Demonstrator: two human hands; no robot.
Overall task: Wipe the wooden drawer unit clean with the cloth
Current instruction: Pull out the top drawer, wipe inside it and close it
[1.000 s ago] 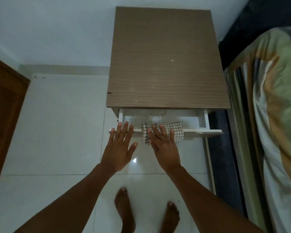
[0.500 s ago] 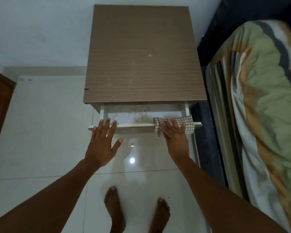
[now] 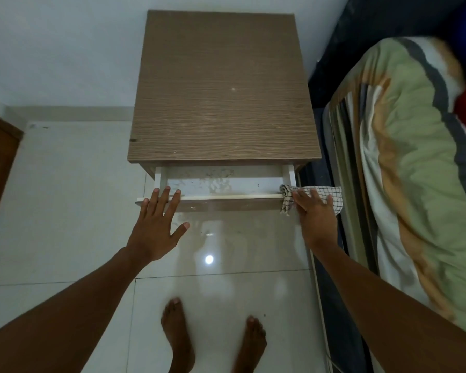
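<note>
**Cloth at the right end of the open drawer**

The brown wood-grain drawer unit (image 3: 223, 90) stands with its back to the white wall, and its white drawer (image 3: 226, 197) is pulled out toward the person. The drawer's front edge runs left to right.

The white checked cloth (image 3: 286, 201) lies folded over the right end of that edge. Its long axis follows the edge, and its far end hangs past the corner toward the striped bed cover (image 3: 414, 157).

The right hand (image 3: 316, 216) lies flat on top of the cloth, its grip apart, with straight fingers pressing down and cloth showing on both sides.

The left hand (image 3: 156, 224) is also spread, with its fingertips on the left end of the drawer's edge. It holds nothing and is well apart from the cloth.

Bare feet (image 3: 178, 335) stand on the glossy white tiled floor (image 3: 65, 197).
</note>
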